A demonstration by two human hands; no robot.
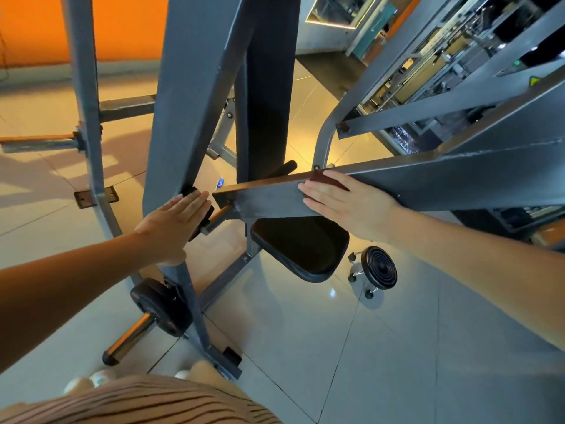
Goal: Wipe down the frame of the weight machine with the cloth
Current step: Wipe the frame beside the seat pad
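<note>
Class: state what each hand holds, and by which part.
Nothing is gripped. The right hand presses the dark red cloth flat against the grey beam, covering most of it; the left hand rests on a black pad.

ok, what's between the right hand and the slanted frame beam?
A dark red cloth, pressed flat by the right hand against the grey beam; its edge shows past the hand in the head view.

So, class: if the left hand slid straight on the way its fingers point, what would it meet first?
Probably the near end of the grey beam, just past the left hand; depth is unclear.
</note>
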